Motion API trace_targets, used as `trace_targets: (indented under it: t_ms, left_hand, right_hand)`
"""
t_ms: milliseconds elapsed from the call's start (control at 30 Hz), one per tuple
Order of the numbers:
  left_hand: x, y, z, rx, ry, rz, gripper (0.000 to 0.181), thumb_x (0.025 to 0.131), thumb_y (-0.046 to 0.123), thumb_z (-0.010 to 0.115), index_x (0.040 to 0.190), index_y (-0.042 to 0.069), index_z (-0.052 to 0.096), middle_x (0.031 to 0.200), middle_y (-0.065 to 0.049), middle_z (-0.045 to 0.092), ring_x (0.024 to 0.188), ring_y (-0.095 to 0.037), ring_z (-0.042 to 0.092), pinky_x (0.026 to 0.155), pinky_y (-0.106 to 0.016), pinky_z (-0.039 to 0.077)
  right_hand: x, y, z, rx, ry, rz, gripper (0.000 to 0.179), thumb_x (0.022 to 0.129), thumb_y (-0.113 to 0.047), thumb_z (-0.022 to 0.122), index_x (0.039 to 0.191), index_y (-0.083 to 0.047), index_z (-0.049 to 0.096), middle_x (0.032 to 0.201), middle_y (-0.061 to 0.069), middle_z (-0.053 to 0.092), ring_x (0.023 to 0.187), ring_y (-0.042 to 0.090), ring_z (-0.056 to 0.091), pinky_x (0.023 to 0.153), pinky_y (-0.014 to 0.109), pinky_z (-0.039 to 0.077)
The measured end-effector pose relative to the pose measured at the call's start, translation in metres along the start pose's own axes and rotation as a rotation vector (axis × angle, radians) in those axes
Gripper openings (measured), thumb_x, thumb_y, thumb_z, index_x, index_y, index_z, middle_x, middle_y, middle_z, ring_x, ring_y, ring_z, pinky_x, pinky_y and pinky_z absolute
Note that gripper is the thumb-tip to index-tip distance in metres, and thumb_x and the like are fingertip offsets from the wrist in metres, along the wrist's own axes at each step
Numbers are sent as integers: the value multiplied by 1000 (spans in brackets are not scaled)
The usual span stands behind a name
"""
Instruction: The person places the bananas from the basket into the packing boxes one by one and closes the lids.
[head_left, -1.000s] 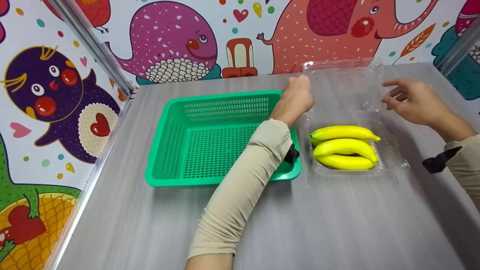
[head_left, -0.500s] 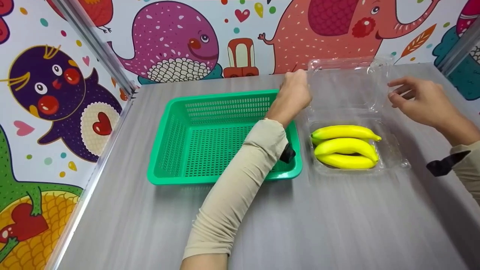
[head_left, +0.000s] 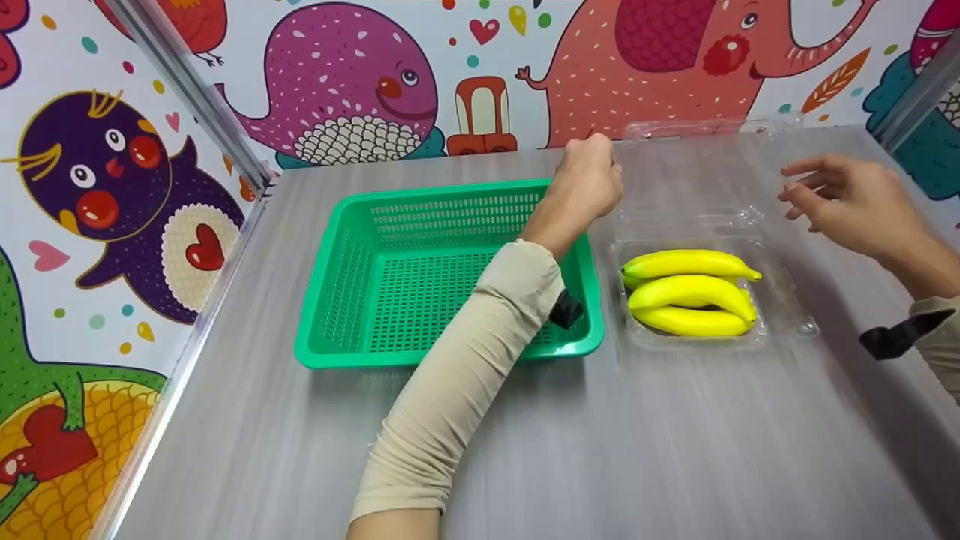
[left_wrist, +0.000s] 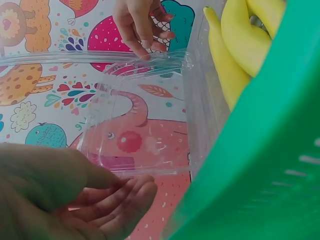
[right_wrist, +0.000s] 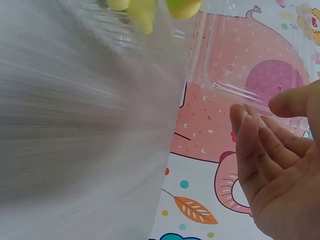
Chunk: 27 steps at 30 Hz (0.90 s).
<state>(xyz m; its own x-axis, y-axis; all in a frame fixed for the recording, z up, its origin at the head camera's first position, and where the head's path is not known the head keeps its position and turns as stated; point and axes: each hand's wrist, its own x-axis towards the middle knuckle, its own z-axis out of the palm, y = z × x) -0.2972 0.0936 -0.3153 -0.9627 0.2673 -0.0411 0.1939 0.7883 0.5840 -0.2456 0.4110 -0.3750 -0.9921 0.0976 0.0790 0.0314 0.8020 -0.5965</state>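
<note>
A clear plastic clamshell box point(head_left: 694, 346) holds several yellow bananas point(head_left: 690, 294). Its hinged lid point(left_wrist: 145, 125) stands raised at the back. My left hand point(head_left: 585, 178) is at the lid's left side, above the green basket's far right corner; in the left wrist view its bent fingertips point(left_wrist: 142, 187) are right at the lid's edge, with nothing gripped between them. My right hand point(head_left: 851, 196) is off the lid's right side, fingers loosely bent and thumb apart, holding nothing. The right wrist view shows its fingers point(right_wrist: 270, 150) beside the lid.
A green perforated plastic basket point(head_left: 319, 300) stands left of the box, my left forearm crossing over it. Behind the grey table point(head_left: 675, 450) rises a wall point(head_left: 495, 60) printed with cartoon animals. A metal frame post point(head_left: 202, 105) runs along the left corner.
The lid has shifted, its top edge now farther right. My right hand has moved slightly right, away from it. The left hand has risen a little. The bananas and basket stay put.
</note>
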Motion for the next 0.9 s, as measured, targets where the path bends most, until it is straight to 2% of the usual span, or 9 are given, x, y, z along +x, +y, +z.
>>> trace_targets:
  t_ms: [100,200,300,400,500,633,700,900]
  left_hand:
    - [-2,0,-2,-5,-5,13,20,110,23,64,123,12,75,99,-2,70,86,-12,69,74,-17,60]
    - [-4,0,-4,-11,-14,22,21,110,22,64,124,13,76,101,-2,71,88,-12,68,75,-18,60]
    - [-6,-2,-4,-15,-15,35,21,111,22,62,122,12,77,100,-2,70,87,-12,67,74,-18,60]
    - [-8,-3,-5,-32,-22,41,21,112,24,59,115,12,77,93,-3,67,78,-13,65,70,-19,58]
    - [-9,-6,-7,-63,-34,52,23,113,25,58,99,12,71,83,-3,62,68,-14,62,65,-19,56]
    - [-13,-9,-8,-116,-47,71,31,113,23,58,84,12,63,79,-2,65,68,-13,67,66,-19,57]
    - [-15,-9,-7,-144,-54,72,32,114,23,56,84,12,63,81,-2,68,72,-12,71,67,-18,58]
    - [-18,-12,-6,-231,-79,71,31,116,27,50,99,9,68,84,-4,72,73,-14,75,69,-17,59]
  right_hand:
    - [-2,0,-1,12,14,-2,55,110,-44,57,147,-4,61,126,19,75,74,-8,66,63,15,56]
    - [-3,1,-1,20,26,-3,55,110,-46,56,146,-5,62,115,3,78,75,-8,67,64,15,57]
    - [-5,1,-2,40,33,3,53,110,-46,55,145,-6,63,104,-19,74,76,-7,68,64,15,57]
    - [-7,2,-3,62,40,3,52,110,-46,54,144,-7,64,98,-31,67,77,-7,68,65,15,57]
    - [-10,3,-3,80,52,1,52,111,-48,54,143,-8,65,96,-33,66,78,-7,68,65,15,57]
    - [-14,4,-3,106,65,2,56,110,-52,53,142,-8,67,97,-31,67,79,-6,69,65,16,58]
    - [-16,5,-3,123,65,3,58,110,-54,52,142,-8,67,98,-31,67,80,-6,69,65,16,58]
    - [-22,5,-5,191,57,2,52,112,-53,48,137,-13,69,99,-28,69,82,-3,71,65,17,59]
